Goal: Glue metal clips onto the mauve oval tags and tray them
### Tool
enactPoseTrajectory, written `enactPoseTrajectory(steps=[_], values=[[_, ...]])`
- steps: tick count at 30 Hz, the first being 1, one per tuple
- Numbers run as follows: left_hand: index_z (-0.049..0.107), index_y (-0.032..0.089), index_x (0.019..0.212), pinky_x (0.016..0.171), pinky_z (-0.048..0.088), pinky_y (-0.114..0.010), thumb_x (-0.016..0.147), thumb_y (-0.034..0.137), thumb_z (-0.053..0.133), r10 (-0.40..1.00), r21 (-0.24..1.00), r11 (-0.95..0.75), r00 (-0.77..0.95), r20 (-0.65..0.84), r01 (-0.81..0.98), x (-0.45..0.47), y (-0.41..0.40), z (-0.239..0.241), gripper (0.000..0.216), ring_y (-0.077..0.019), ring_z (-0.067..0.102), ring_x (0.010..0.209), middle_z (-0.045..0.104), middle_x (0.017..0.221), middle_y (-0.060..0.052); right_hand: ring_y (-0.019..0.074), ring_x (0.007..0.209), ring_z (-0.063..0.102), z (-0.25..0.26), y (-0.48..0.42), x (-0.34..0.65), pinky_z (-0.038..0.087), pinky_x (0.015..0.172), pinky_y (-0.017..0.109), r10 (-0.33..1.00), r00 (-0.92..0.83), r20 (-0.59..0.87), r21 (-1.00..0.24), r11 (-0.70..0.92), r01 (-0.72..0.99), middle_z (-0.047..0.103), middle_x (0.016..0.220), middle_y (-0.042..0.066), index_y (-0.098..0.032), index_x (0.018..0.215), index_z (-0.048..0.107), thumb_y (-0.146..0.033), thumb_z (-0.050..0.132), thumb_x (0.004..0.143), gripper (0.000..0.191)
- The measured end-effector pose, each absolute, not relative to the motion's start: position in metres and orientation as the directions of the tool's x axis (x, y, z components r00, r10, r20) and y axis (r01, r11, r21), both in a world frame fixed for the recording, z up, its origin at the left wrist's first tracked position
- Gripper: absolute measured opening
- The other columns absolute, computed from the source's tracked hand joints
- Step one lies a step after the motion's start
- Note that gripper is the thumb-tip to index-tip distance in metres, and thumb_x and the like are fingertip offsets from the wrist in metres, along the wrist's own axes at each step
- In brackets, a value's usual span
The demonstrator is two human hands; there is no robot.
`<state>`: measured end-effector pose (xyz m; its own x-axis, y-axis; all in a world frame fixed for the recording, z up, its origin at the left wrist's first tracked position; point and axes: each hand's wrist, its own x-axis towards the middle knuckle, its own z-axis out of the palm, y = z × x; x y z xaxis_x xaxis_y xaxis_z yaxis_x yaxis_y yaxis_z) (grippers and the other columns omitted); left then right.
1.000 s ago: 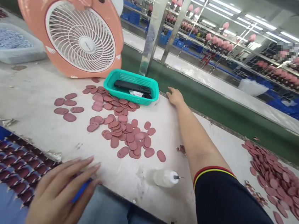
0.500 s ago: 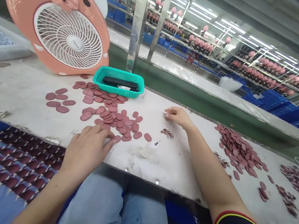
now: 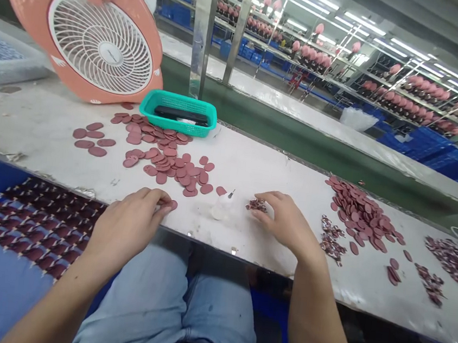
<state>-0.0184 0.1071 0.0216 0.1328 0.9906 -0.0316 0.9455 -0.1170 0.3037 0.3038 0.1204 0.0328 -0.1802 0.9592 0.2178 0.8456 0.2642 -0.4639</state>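
My left hand (image 3: 136, 219) pinches the edge of a reddish oval disc (image 3: 173, 205) near the front edge of the worktable (image 3: 129, 188). Thumb and fingers of my right hand (image 3: 284, 215) are apart around a little heap of small dark-red and white pieces (image 3: 256, 204), fingertips at its edge. Between the hands is a white bottle (image 3: 221, 208) with a thin dark tip, perhaps a glue bottle. Loose oval discs (image 3: 183, 172) lie in a spread pile beyond my left hand.
A green basket (image 3: 211, 128) holding a dark object stands behind the discs, beside an orange fan (image 3: 29, 8). To the right lie another disc pile (image 3: 365, 218) and several heaps of small pieces (image 3: 332, 239). Rows of joined dark-red pieces (image 3: 43, 223) lie below the table at left.
My left hand has drawn a disc away from the pile toward the table edge. My right hand has come nearer, from behind the small heap to its right side. The view has shifted slightly.
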Motion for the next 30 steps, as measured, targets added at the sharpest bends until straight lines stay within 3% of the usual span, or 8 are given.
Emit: enactPoseTrajectory(steps=[6, 12, 14, 17, 19, 22, 25, 30], values=[[0.066, 0.020, 0.111, 0.086, 0.050, -0.048, 0.101, 0.041, 0.038, 0.983, 0.233, -0.176, 0.182, -0.005, 0.956, -0.019, 0.108, 0.022, 0.036, -0.0382, 0.062, 0.111, 0.062, 0.119, -0.016, 0.0246, 0.100, 0.066, 0.019, 0.057, 0.247, 0.056, 0.089, 0.042, 0.869, -0.071, 0.490, -0.589, 0.390, 0.708, 0.072, 0.105, 0.009, -0.024, 0.109, 0.070, -0.028, 0.059, 0.097, 0.016], [0.060, 0.020, 0.104, 0.086, 0.049, -0.048, 0.101, 0.033, 0.040, 0.975, 0.324, -0.214, 0.220, 0.017, 0.921, -0.017, 0.103, 0.020, 0.024, -0.0348, 0.064, 0.101, 0.068, 0.105, -0.011, 0.0235, 0.092, 0.068, -0.007, 0.056, 0.184, 0.059, 0.082, 0.038, 0.891, -0.190, 0.411, -0.688, 0.441, 0.577, 0.072, 0.098, 0.009, -0.021, 0.107, 0.071, -0.023, 0.058, 0.096, 0.017], [0.058, 0.021, 0.107, 0.086, 0.048, -0.048, 0.101, 0.031, 0.042, 0.983, 0.427, -0.175, 0.184, 0.019, 0.887, -0.015, 0.098, 0.016, 0.020, -0.0337, 0.064, 0.102, 0.068, 0.105, -0.010, 0.0258, 0.095, 0.067, -0.011, 0.064, 0.172, 0.058, 0.084, 0.042, 0.907, -0.202, 0.370, -0.715, 0.417, 0.561, 0.072, 0.103, 0.012, -0.019, 0.117, 0.069, -0.025, 0.058, 0.097, 0.024], [0.057, 0.022, 0.108, 0.088, 0.048, -0.044, 0.098, 0.032, 0.049, 0.991, 0.710, -0.105, 0.132, 0.017, 0.696, -0.010, 0.082, 0.007, 0.015, -0.0287, 0.064, 0.101, 0.068, 0.104, -0.007, 0.0255, 0.096, 0.066, -0.011, 0.074, 0.165, 0.056, 0.085, 0.042, 0.927, -0.210, 0.310, -0.766, 0.375, 0.522, 0.071, 0.107, 0.013, -0.018, 0.123, 0.067, -0.025, 0.059, 0.097, 0.029], [0.059, 0.023, 0.104, 0.089, 0.049, -0.041, 0.097, 0.036, 0.055, 0.994, 0.859, -0.041, 0.105, -0.015, 0.511, -0.010, 0.065, 0.002, 0.015, -0.0251, 0.064, 0.097, 0.067, 0.101, -0.005, 0.0210, 0.090, 0.067, -0.007, 0.076, 0.167, 0.055, 0.083, 0.035, 0.929, -0.249, 0.276, -0.800, 0.365, 0.477, 0.073, 0.099, 0.008, -0.021, 0.113, 0.072, -0.020, 0.060, 0.096, 0.021], [0.063, 0.025, 0.099, 0.075, 0.053, -0.034, 0.092, 0.048, 0.064, 0.960, 0.961, 0.214, 0.143, -0.241, 0.178, -0.015, 0.037, -0.001, 0.024, -0.0221, 0.064, 0.090, 0.066, 0.094, -0.003, 0.0144, 0.078, 0.066, 0.004, 0.068, 0.175, 0.053, 0.074, 0.025, 0.902, -0.390, 0.187, -0.875, 0.333, 0.351, 0.072, 0.083, 0.000, -0.025, 0.098, 0.077, -0.015, 0.066, 0.093, 0.016], [0.068, 0.022, 0.089, 0.061, 0.053, -0.028, 0.079, 0.062, 0.075, 0.801, 0.836, 0.538, 0.373, -0.468, -0.107, -0.023, 0.017, -0.006, 0.042, -0.0221, 0.067, 0.084, 0.072, 0.086, -0.005, 0.0132, 0.075, 0.064, 0.017, 0.055, 0.185, 0.050, 0.070, 0.023, 0.835, -0.545, 0.072, -0.938, 0.242, 0.248, 0.068, 0.078, -0.001, -0.024, 0.093, 0.079, -0.014, 0.071, 0.088, 0.014], [0.065, 0.018, 0.079, 0.052, 0.048, -0.020, 0.053, 0.057, 0.094, 0.621, 0.649, 0.730, 0.606, -0.498, -0.214, -0.026, 0.008, -0.030, 0.055, -0.0153, 0.071, 0.063, 0.076, 0.071, -0.002, 0.0124, 0.072, 0.060, 0.026, 0.045, 0.188, 0.048, 0.072, 0.022, 0.762, -0.648, 0.011, -0.924, 0.256, 0.285, 0.064, 0.073, -0.002, -0.021, 0.087, 0.079, -0.007, 0.074, 0.081, 0.016]])
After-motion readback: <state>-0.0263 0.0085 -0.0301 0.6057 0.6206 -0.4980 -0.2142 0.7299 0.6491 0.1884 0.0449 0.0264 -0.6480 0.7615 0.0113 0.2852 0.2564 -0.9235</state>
